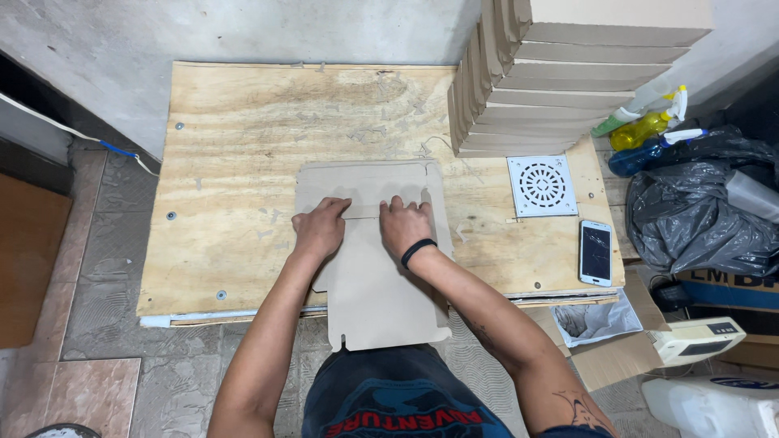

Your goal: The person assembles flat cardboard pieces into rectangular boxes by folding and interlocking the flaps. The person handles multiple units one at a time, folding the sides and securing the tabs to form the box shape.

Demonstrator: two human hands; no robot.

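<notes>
On plywood table, head view: flat cardboard blank lying across near edge, lower part overhanging toward body. Left hand and right hand both pressed palm-down on blank at a fold line, fingers curled over a narrow flap; neither closed around anything, just bearing down. Black band on right wrist.

Handling judgement: blank light, thin, stiff in the plane but bending readily at scores; likely creases or tears if bent off-score. Best held at edges or pressed flat beside the fold, as now. Surface matt, not slippery.

Packages and the like: stack of boxes, same tan colour, at far right corner against wall. White square grate and phone at right. Beyond table: spray bottles, yellow, green and blue; black bag; open carton with white liner, contents unclear. Red lettering on dark shirt, bottom edge.
</notes>
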